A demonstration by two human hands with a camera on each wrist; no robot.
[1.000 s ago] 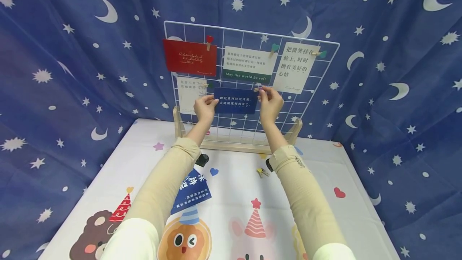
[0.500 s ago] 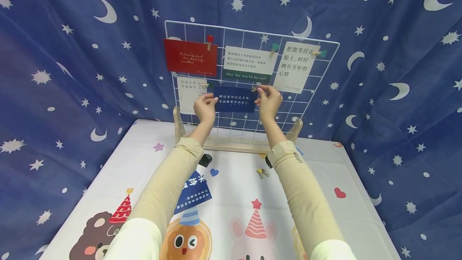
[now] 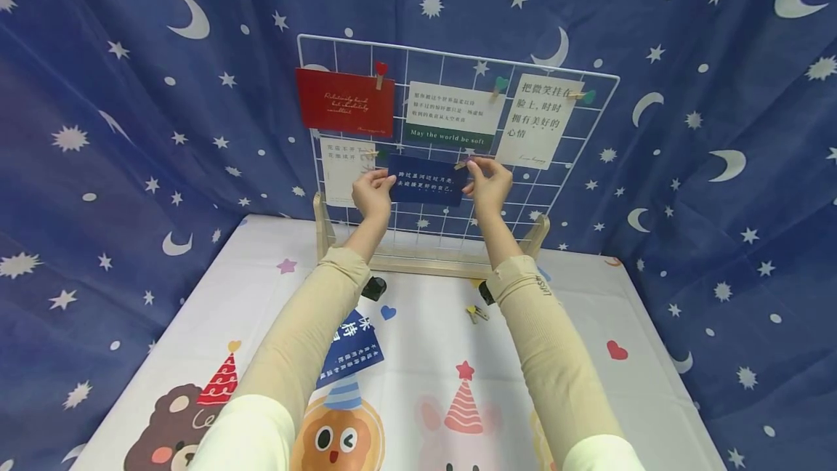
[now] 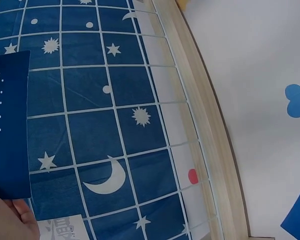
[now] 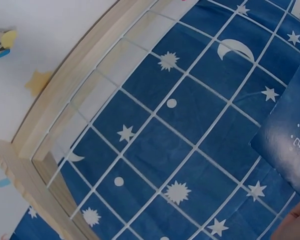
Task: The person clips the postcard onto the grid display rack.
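Note:
A dark blue card (image 3: 426, 182) with white lettering lies against the white wire grid (image 3: 418, 227), in its second row. My left hand (image 3: 372, 195) pinches the card's left edge between thumb and fingers. At the card's upper right corner, my right hand (image 3: 489, 186) pinches a small wooden clothespin (image 3: 461, 165), mostly covered by the fingertips. In the left wrist view part of the card (image 4: 9, 125) shows above the left hand (image 4: 12, 217). The right wrist view catches the card's corner (image 5: 285, 135) and a bit of the right hand (image 5: 294, 225).
Pinned on the grid are a red card (image 3: 345, 104), a white-and-green card (image 3: 451, 113), a white card (image 3: 539, 122) and, behind the left hand, another white card (image 3: 340, 173). On the table lie yellow-topped clothespins (image 3: 476, 313) and a blue card (image 3: 356, 347) partly under the left sleeve.
Both hands stay at the same card, shifting only slightly. The right fingers have moved a little at the clothespin on the card's corner.

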